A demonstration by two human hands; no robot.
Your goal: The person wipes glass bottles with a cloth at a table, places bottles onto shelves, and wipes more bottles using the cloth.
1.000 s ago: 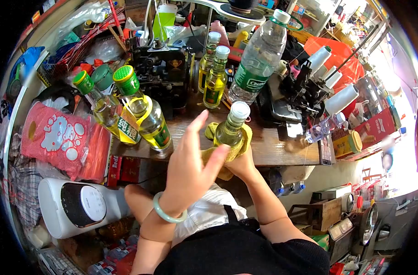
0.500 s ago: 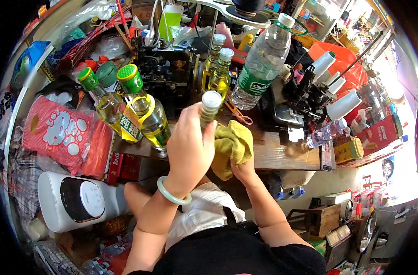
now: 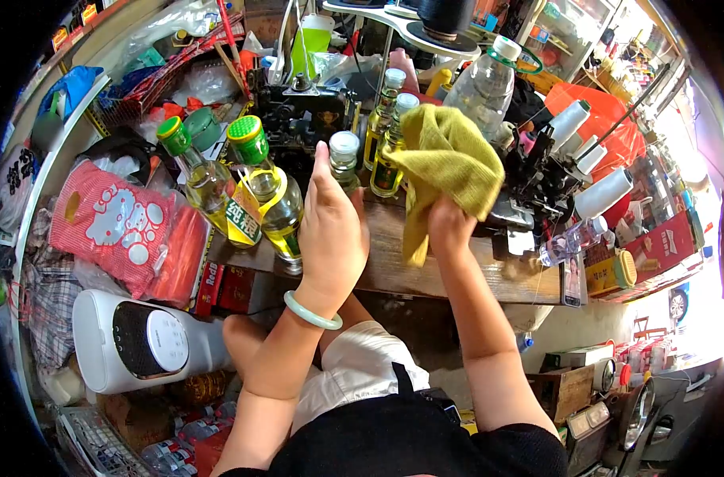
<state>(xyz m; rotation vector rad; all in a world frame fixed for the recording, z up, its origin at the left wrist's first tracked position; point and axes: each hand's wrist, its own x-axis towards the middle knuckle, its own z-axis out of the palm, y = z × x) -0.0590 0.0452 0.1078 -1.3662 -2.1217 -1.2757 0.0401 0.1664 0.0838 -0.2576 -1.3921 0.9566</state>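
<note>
My left hand [image 3: 330, 234], with a pale bangle at the wrist, is beside a white-capped glass bottle [image 3: 344, 157]. Its fingers are stretched upward along the bottle's left side and hide its lower part. My right hand [image 3: 452, 224] grips a bunched olive-yellow cloth [image 3: 449, 155] above the table, and the cloth hangs over the fingers. Just behind, two more bottles of yellow liquid [image 3: 388, 167] stand close together. Left of my left hand are two green-capped bottles [image 3: 281, 219], one with a yellow-green neck tag.
Behind the bottles sits a black sewing machine [image 3: 306, 115]. A large clear plastic bottle [image 3: 483, 91] stands partly behind the cloth. Thread cones [image 3: 604, 193] and a phone [image 3: 571, 282] are at the right of the wooden table [image 3: 489, 274]. A white appliance [image 3: 139, 342] stands at lower left.
The white-capped bottle has shifted left and back, and my left hand's fingers have straightened beside it. My right hand has raised the cloth and moved right, away from the bottle.
</note>
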